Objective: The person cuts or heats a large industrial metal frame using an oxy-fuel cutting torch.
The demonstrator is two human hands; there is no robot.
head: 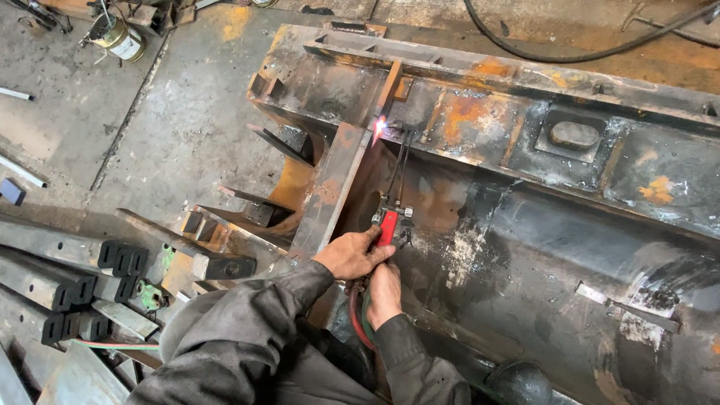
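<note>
A gas cutting torch [389,222] with a red handle and thin dark tubes reaches up to a bright pink-white flame [380,126]. The flame plays on a rusty steel plate [335,187] where it meets a large blackened, rusted steel structure [525,142]. My left hand [351,253] grips the torch's red handle from the left. My right hand [384,292] holds the torch just below, where the red and green hoses [358,319] leave it. Both sleeves are dark grey.
Several dark steel bars with black end blocks [67,281] lie at the lower left. A metal can [120,39] stands on the concrete floor at the top left. A black hose [570,52] curves along the top right.
</note>
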